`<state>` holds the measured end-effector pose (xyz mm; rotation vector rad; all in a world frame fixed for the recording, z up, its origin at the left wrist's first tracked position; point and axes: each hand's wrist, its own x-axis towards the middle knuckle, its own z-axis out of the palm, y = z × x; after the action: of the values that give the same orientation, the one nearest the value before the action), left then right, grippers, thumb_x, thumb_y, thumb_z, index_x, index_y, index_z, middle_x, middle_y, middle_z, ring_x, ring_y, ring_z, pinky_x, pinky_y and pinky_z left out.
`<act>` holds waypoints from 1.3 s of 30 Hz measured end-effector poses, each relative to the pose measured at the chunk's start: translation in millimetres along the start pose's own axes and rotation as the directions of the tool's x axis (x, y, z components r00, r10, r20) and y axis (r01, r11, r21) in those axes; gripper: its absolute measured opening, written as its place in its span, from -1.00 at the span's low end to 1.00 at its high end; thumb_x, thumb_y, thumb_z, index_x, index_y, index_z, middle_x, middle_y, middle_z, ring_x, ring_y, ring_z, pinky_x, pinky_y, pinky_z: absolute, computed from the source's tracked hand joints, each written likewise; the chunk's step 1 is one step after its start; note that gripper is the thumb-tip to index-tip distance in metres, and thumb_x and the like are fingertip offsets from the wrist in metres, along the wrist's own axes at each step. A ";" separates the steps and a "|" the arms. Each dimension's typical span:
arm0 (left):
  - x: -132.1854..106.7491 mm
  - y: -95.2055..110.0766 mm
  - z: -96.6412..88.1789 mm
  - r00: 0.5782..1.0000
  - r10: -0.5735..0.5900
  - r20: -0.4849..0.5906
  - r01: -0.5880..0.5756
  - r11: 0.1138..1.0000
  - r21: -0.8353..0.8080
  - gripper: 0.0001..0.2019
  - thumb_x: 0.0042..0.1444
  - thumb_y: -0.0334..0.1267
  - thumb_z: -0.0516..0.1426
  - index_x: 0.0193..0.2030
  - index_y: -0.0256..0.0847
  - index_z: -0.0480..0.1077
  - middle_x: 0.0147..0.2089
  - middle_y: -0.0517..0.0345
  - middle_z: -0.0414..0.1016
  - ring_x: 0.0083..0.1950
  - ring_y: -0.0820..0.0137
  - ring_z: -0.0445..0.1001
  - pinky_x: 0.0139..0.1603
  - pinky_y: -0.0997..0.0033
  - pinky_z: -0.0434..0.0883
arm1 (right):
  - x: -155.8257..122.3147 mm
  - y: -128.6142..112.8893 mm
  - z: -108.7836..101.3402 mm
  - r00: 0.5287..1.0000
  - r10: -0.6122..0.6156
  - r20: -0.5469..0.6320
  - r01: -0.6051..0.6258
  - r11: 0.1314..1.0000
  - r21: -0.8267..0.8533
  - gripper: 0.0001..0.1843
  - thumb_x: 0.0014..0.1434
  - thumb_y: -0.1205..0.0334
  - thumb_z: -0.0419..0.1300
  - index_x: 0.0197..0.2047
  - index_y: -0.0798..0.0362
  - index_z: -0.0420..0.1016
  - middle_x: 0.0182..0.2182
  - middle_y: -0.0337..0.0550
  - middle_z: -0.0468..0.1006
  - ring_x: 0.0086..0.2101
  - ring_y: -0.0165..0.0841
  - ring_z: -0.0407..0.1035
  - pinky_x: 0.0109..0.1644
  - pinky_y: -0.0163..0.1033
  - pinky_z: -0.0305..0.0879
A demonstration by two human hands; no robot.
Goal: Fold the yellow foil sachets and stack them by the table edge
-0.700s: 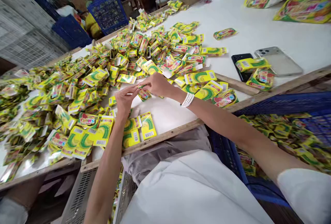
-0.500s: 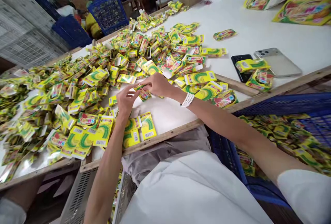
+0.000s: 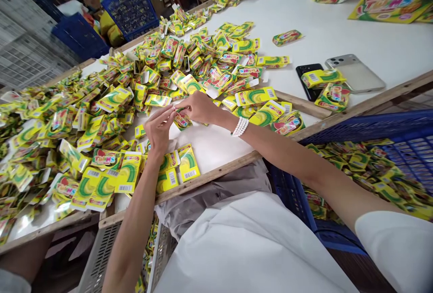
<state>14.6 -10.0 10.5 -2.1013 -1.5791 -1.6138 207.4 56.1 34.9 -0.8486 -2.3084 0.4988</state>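
The camera view has shifted slightly, the right hand (image 3: 202,107) still pinching a pack (image 3: 183,121) over the tabletop (image 3: 216,144), presumably steadying it for the left hand (image 3: 158,127), whose fingertips gather at its end, their grip unclear.

A small green-and-red packet (image 3: 183,121) tilts between the left hand (image 3: 157,129) and right hand (image 3: 202,107)

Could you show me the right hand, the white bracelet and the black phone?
Right hand (image 3: 203,107): head view, back of hand.
White bracelet (image 3: 240,126): head view, beads.
Black phone (image 3: 312,93): head view, uncovered lower part.
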 end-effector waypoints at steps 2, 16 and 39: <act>0.8 6.3 -3.8 0.993 -0.011 -0.121 0.010 1.000 -0.014 -0.72 0.43 -0.04 0.25 0.00 -0.13 0.75 0.11 0.02 0.75 -0.04 0.28 0.76 -0.17 0.36 0.72 | -0.4 0.7 -0.1 1.000 0.019 -0.008 -0.019 1.000 0.012 -0.59 0.33 0.40 0.25 0.16 0.01 0.79 -0.01 -0.02 0.77 0.02 -0.12 0.62 0.15 -0.08 0.40; 0.2 -6.1 -4.7 0.971 -0.185 0.148 0.206 0.969 -0.135 -0.65 0.24 0.12 0.37 -0.20 -0.14 0.78 -0.09 0.04 0.79 -0.52 0.47 0.60 -0.56 0.53 0.51 | -1.7 -0.3 0.5 1.000 0.007 -0.017 -0.007 0.999 -0.033 -0.64 0.30 0.34 0.28 0.08 -0.05 0.81 -0.09 -0.10 0.77 -0.06 -0.19 0.59 0.05 -0.16 0.31; -5.7 -14.1 -1.8 0.862 -0.295 0.413 0.299 0.953 0.056 -0.66 0.37 -0.02 0.20 0.02 -0.16 0.71 -0.04 0.04 0.79 -0.47 0.41 0.65 -0.42 0.46 0.50 | 4.3 1.4 -53.0 0.925 0.196 -0.324 -0.161 0.978 0.132 -0.75 0.19 0.15 0.48 -0.38 0.04 0.54 -0.39 -0.07 0.62 -0.26 -0.16 0.57 0.03 0.01 0.55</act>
<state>3.6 -8.2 0.0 -2.4312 -2.1203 -1.2904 240.7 66.9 74.9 -1.0146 -1.8886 0.5027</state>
